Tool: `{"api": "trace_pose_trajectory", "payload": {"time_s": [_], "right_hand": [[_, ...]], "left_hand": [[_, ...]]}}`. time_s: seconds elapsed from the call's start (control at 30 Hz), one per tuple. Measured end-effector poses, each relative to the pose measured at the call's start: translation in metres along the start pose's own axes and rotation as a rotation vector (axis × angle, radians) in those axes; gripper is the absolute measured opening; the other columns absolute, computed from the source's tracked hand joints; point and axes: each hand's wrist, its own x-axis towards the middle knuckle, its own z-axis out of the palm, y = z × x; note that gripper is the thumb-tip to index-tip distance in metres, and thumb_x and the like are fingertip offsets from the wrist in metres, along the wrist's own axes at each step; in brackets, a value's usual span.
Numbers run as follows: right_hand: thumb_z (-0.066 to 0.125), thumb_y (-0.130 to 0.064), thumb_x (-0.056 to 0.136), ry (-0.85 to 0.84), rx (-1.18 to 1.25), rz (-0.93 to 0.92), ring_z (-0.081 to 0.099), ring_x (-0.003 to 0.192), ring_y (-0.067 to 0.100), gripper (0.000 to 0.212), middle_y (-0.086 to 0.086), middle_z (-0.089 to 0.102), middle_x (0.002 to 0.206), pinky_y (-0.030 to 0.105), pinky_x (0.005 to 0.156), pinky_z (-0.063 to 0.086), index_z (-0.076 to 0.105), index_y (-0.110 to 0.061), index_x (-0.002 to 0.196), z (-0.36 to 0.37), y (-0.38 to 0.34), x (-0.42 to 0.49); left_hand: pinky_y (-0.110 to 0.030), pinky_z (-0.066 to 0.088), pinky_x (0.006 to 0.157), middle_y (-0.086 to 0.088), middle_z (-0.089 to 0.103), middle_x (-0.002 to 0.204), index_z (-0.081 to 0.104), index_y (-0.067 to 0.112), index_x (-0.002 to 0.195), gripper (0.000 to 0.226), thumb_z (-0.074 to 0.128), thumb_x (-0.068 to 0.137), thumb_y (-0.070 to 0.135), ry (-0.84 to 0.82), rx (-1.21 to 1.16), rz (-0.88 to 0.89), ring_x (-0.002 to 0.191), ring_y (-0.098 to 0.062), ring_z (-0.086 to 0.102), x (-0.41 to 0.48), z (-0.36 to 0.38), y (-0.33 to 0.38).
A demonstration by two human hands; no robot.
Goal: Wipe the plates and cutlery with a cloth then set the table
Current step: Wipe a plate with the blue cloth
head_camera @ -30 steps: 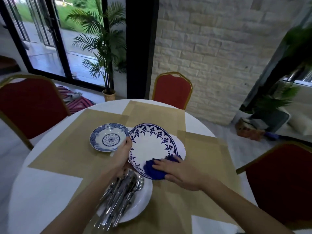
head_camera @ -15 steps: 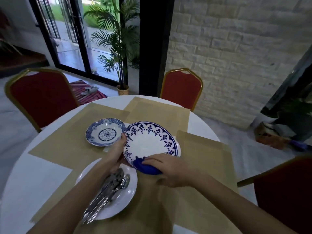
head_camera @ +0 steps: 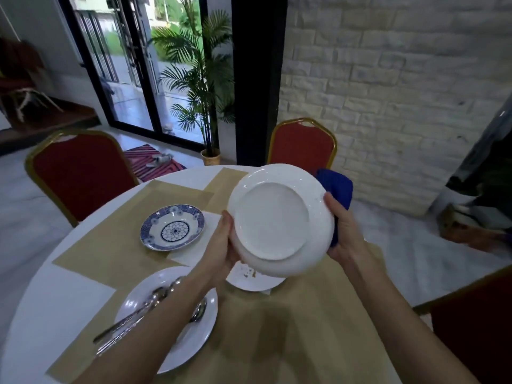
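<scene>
My left hand (head_camera: pixel 221 245) is curled round the near-left rim of a round white glazed ceramic plate (head_camera: pixel 279 220). It holds the plate up off the table, tilted so that its smooth underside and raised circular foot ring face me. My right hand (head_camera: pixel 343 234) grips the opposite rim, thumb hooked over the back edge. Its fingers are hidden behind the plate and press a soft, bunched blue cloth (head_camera: pixel 336 187) against the far side; a fold of it stands up past my knuckles. Just below both hands lies a second white plate (head_camera: pixel 249 275), flat, with a few brown specks on its glossy face. Beyond my left hand sits a small shallow dish (head_camera: pixel 173 227) with a blue patterned rim and a blue rosette at its centre. Nearer me, under my left forearm, a broad white dinner plate (head_camera: pixel 194 342) carries a heap of shiny metal cutlery (head_camera: pixel 138 314) and one spoon (head_camera: pixel 199 311) lying apart. All of these rest on matte tan rectangular placemats (head_camera: pixel 277 342) over a round white table (head_camera: pixel 41 314). Farther out stand red padded chairs with gold metal frames (head_camera: pixel 80 173), a potted palm (head_camera: pixel 199 79) and a rough pale stone-block wall (head_camera: pixel 388 92).
</scene>
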Motion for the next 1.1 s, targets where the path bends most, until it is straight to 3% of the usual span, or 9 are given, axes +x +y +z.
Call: {"api": "trace_pose_trajectory", "payload": {"time_s": [0.13, 0.23, 0.33, 0.47, 0.63, 0.77, 0.97, 1.03, 1.1], "right_hand": [[0.066, -0.031, 0.09, 0.356, -0.455, -0.306, 0.066, 0.093, 0.015, 0.027, -0.002, 0.068, 0.103, 0.043, 0.088, 0.055, 0.059, -0.023, 0.114, 0.007, 0.005, 0.01], [0.047, -0.05, 0.093, 0.399, -0.669, -0.48, 0.054, 0.114, 0.005, 0.037, -0.011, 0.057, 0.124, 0.032, 0.098, 0.045, 0.048, -0.035, 0.127, 0.012, 0.039, -0.007], [0.031, -0.047, 0.097, 0.28, -1.012, -0.676, 0.027, 0.142, 0.011, 0.048, -0.01, 0.033, 0.152, 0.04, 0.113, 0.031, 0.033, -0.038, 0.145, 0.004, 0.095, -0.029], [0.017, -0.043, 0.103, 0.134, -1.492, -0.861, 0.021, 0.145, 0.024, 0.044, -0.003, 0.028, 0.155, 0.048, 0.112, 0.024, 0.025, -0.039, 0.147, 0.012, 0.126, -0.036], [0.024, -0.044, 0.098, -0.126, -1.666, -0.689, 0.02, 0.145, 0.021, 0.047, -0.003, 0.031, 0.155, 0.047, 0.115, 0.015, 0.045, -0.036, 0.139, 0.04, 0.07, 0.003], [0.034, -0.04, 0.096, 0.04, -1.509, -0.379, 0.053, 0.114, 0.017, 0.038, -0.011, 0.06, 0.123, 0.038, 0.094, 0.043, 0.062, -0.035, 0.121, 0.041, 0.027, 0.042], [0.037, -0.047, 0.1, 0.305, -0.759, 0.039, 0.055, 0.089, 0.007, 0.038, -0.008, 0.061, 0.112, 0.028, 0.071, 0.042, 0.054, -0.03, 0.128, -0.013, 0.044, 0.021], [0.037, -0.057, 0.093, 0.362, -0.655, 0.024, 0.045, 0.073, 0.0, 0.038, -0.008, 0.059, 0.111, 0.021, 0.06, 0.036, 0.048, -0.048, 0.129, -0.024, 0.073, 0.005], [0.039, -0.061, 0.085, 0.39, -0.63, -0.048, 0.049, 0.074, 0.006, 0.031, -0.011, 0.062, 0.116, 0.023, 0.064, 0.041, 0.045, -0.07, 0.114, -0.025, 0.098, -0.005]], "left_hand": [[-0.041, 0.048, 0.093, -0.009, 0.066, 0.12, 0.058, 0.014, 0.124, 0.049, 0.032, 0.098, 0.046, -0.053, -0.316, 0.029, 0.111, -0.023, 0.062, 0.001, 0.007, 0.008], [-0.042, 0.051, 0.09, -0.007, 0.071, 0.11, 0.062, 0.014, 0.114, 0.043, 0.031, 0.101, 0.041, -0.057, -0.372, 0.032, 0.102, -0.021, 0.066, 0.005, 0.014, 0.011], [-0.046, 0.049, 0.088, -0.008, 0.073, 0.1, 0.062, 0.015, 0.108, 0.045, 0.028, 0.101, 0.043, -0.072, -0.404, -0.025, 0.099, -0.026, 0.064, 0.005, 0.021, 0.009], [-0.042, 0.048, 0.089, -0.015, 0.068, 0.113, 0.055, 0.007, 0.123, 0.055, 0.023, 0.1, 0.047, -0.113, -0.397, -0.117, 0.108, -0.029, 0.061, 0.003, 0.017, 0.003], [-0.037, 0.051, 0.085, -0.011, 0.066, 0.119, 0.053, 0.014, 0.131, 0.048, 0.026, 0.101, 0.041, -0.169, -0.323, -0.153, 0.105, -0.023, 0.064, -0.007, 0.012, -0.009], [-0.042, 0.052, 0.084, -0.01, 0.064, 0.124, 0.054, 0.017, 0.129, 0.041, 0.033, 0.1, 0.038, -0.164, -0.224, -0.103, 0.112, -0.027, 0.06, -0.012, 0.018, -0.015], [-0.045, 0.049, 0.087, -0.011, 0.063, 0.124, 0.057, 0.015, 0.125, 0.045, 0.033, 0.099, 0.043, -0.041, -0.356, -0.077, 0.117, -0.032, 0.056, -0.004, 0.01, -0.019], [-0.043, 0.048, 0.086, -0.009, 0.063, 0.122, 0.057, 0.016, 0.124, 0.046, 0.03, 0.1, 0.045, 0.009, -0.452, -0.063, 0.113, -0.029, 0.057, -0.002, 0.017, -0.021], [-0.041, 0.05, 0.081, -0.008, 0.063, 0.119, 0.054, 0.015, 0.127, 0.046, 0.029, 0.101, 0.045, 0.045, -0.518, -0.025, 0.107, -0.025, 0.059, -0.002, 0.027, -0.022]]}}
